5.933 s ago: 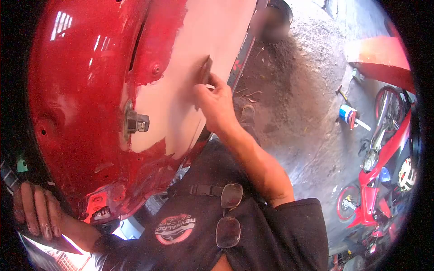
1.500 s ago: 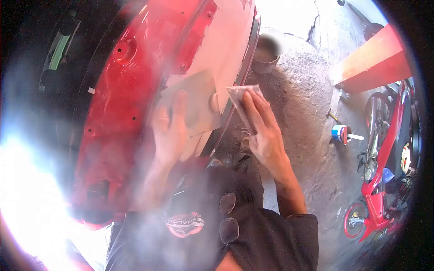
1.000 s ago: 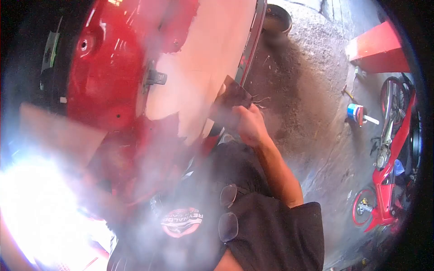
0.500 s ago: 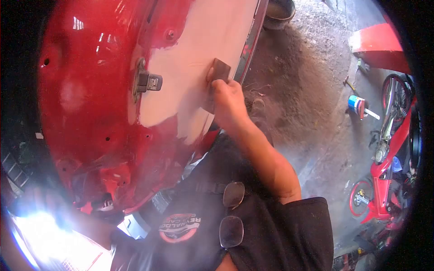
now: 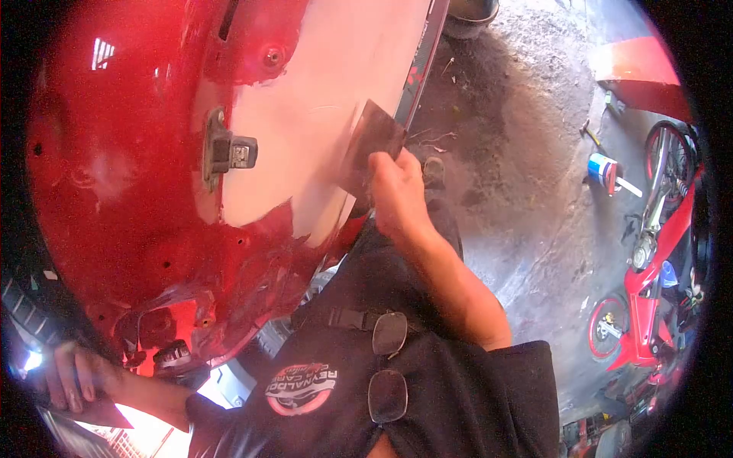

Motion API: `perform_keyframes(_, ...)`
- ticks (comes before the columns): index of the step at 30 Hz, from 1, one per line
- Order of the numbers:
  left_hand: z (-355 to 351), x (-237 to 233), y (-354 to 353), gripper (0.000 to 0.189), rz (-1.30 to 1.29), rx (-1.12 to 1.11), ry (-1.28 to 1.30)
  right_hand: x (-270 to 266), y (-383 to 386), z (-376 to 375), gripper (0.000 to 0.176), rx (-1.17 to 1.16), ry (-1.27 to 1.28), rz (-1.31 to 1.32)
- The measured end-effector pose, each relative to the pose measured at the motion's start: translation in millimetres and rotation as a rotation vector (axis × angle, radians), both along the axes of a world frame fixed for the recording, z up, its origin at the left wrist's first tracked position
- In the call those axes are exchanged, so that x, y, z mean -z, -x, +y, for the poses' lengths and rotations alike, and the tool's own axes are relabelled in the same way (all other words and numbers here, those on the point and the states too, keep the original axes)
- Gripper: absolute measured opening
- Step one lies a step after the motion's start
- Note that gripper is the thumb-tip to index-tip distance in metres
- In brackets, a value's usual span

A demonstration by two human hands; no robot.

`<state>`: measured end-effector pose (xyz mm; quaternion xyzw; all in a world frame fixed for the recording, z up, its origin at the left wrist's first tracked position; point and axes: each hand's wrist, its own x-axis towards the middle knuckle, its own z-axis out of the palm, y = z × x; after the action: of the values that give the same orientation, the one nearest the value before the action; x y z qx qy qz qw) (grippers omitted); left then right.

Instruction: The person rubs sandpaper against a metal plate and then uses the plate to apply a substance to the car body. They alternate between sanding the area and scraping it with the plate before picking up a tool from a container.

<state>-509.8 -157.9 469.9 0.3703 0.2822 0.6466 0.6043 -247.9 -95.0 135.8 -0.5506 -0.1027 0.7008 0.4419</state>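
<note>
My right hand point(image 5: 398, 187) pinches a dark flat sheet point(image 5: 374, 141), which lies against the pale patch point(image 5: 305, 114) on a red car panel point(image 5: 130, 153). The sheet is tilted and slightly blurred. At the lower left is my left hand point(image 5: 72, 375), its fingers bent over a dark flat piece that I cannot make out. A black latch point(image 5: 231, 153) sits on the panel at the left edge of the pale patch.
On the rough floor point(image 5: 519, 153) to the right are a blue and white can point(image 5: 602, 172), a hammer point(image 5: 592, 135) and a red bike point(image 5: 645, 298). A red part point(image 5: 637, 72) is at the upper right, a dark round container point(image 5: 471, 14) at the top.
My right hand has moved slightly down with the sheet, whose broad face now shows more. The glare around my left hand has shrunk, so its fingers show. The panel appears farther left.
</note>
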Motion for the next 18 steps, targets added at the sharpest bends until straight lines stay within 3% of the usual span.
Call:
perform_keyframes(3,1,6,-1,0.015,-0.037,0.046,0.023,6,-5,11,0.025,-0.082,0.019,0.002)
perform_keyframes(6,5,8,-2,0.015,-0.069,0.066,0.035,11,5,19,0.013,0.049,0.001,0.066)
perform_keyframes(9,5,10,-3,0.015,-0.091,0.07,0.041,7,7,21,0.015,0.01,0.0,0.079)
perform_keyframes(12,5,10,-3,0.015,-0.104,0.069,0.036,14,32,18,0.023,0.032,-0.166,0.017)
perform_keyframes(15,7,8,-4,0.017,-0.136,0.084,0.046,14,56,7,0.047,-0.093,-0.348,-0.565)
perform_keyframes(16,4,2,9,0.018,-0.556,0.202,0.291,4,59,5,0.05,-0.09,-0.457,-0.713)
perform_keyframes(17,5,-2,16,0.019,-1.0,0.208,0.57,-16,55,3,0.05,-0.135,-0.356,-0.546)
perform_keyframes(18,3,0,15,0.02,-0.587,0.21,0.319,-21,52,-3,0.047,-0.135,-0.384,-0.481)
